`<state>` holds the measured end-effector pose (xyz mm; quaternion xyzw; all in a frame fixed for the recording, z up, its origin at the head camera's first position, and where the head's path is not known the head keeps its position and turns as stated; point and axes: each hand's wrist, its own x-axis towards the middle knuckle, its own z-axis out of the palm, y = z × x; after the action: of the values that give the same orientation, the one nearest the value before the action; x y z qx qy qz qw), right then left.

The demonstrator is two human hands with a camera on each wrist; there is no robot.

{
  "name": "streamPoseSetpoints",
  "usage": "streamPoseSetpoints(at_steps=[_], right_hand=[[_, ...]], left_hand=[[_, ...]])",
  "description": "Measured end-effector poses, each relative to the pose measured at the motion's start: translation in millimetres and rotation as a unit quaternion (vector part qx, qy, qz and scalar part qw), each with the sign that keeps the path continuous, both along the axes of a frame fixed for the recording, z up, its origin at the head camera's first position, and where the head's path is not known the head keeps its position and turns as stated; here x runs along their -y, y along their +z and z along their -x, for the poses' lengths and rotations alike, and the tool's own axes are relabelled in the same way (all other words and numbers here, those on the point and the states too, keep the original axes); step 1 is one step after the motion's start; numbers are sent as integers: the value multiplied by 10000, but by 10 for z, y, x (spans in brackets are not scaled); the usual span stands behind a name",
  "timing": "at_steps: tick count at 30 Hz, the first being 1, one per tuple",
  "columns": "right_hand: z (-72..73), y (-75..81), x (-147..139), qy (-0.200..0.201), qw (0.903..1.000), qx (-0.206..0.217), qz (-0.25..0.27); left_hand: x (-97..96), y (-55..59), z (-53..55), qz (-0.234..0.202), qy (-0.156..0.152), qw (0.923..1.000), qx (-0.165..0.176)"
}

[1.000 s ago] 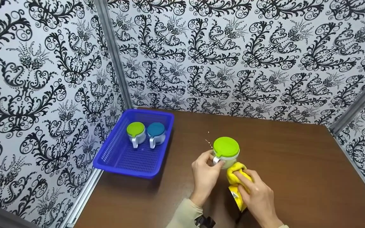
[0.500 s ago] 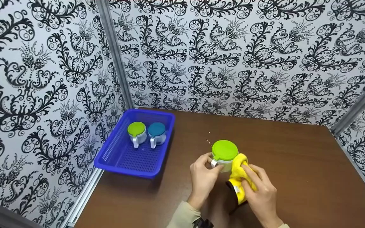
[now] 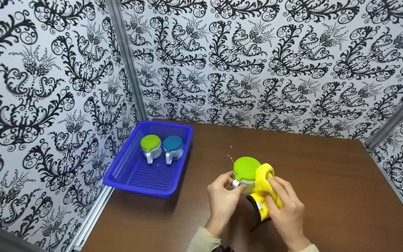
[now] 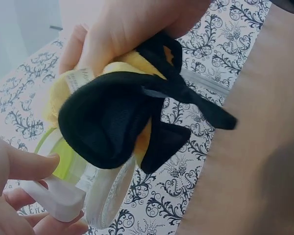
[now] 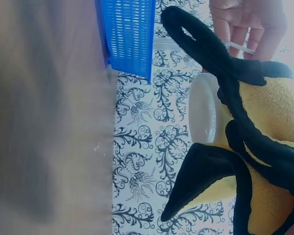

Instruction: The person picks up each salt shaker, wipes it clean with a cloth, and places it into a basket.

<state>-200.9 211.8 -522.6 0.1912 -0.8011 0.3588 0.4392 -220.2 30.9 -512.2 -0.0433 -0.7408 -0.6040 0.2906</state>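
A clear jar with a bright green lid point(image 3: 246, 168) is held up over the table, its lid upward. My left hand point(image 3: 221, 202) pinches its white handle point(image 4: 64, 199) between thumb and fingers. Bunched in my right hand point(image 3: 287, 212) is a yellow cloth point(image 3: 265, 183) with black edging, laid against the jar's right side. Its dark flaps point(image 4: 105, 122) hang down and cover part of the jar in the left wrist view. From the right wrist, the jar's round base point(image 5: 202, 110) shows beside the cloth, and my right fingers are mostly hidden.
To the left stands a blue perforated basket point(image 3: 149, 180). Inside, at its far end, are a green-lidded jar point(image 3: 150, 143) and a blue-lidded jar point(image 3: 172, 144), both with white handles. Small pale specks point(image 3: 230, 157) dot the brown table point(image 3: 327, 196). Patterned walls point(image 3: 240, 70) enclose it.
The cloth has risen along the jar's right side from its lower part to beside the lid. The jar has shifted slightly toward me, with my left hand still on its handle.
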Motion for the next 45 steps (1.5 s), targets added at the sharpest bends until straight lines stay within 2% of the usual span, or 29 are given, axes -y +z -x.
streamPoseSetpoints(at_steps=[8,13,19,23,28,36,45], right_hand=[[1,-39,19,-82,9998,15,-154],[10,-153,12,-246,9989,68,-395],[1,-380,-46,-492,9931,575,-894],[-21,-450,-68,-530,9877,983,-1094],[-33,-452,-69,-514,9853,1240,-1056],[-64,-456,-69,-558,9856,1295,-929],[-84,-367,-53,-326,9892,1271,-651]], left_hand=[[31,2,0,29,116,9999,-4],[53,-8,3,4,153,9998,92],[98,-45,19,-139,163,9997,107],[133,-57,33,-134,104,9998,135],[158,-72,37,-190,-43,9996,210],[151,-97,19,-177,-237,9988,395],[158,-119,12,144,-166,9991,355]])
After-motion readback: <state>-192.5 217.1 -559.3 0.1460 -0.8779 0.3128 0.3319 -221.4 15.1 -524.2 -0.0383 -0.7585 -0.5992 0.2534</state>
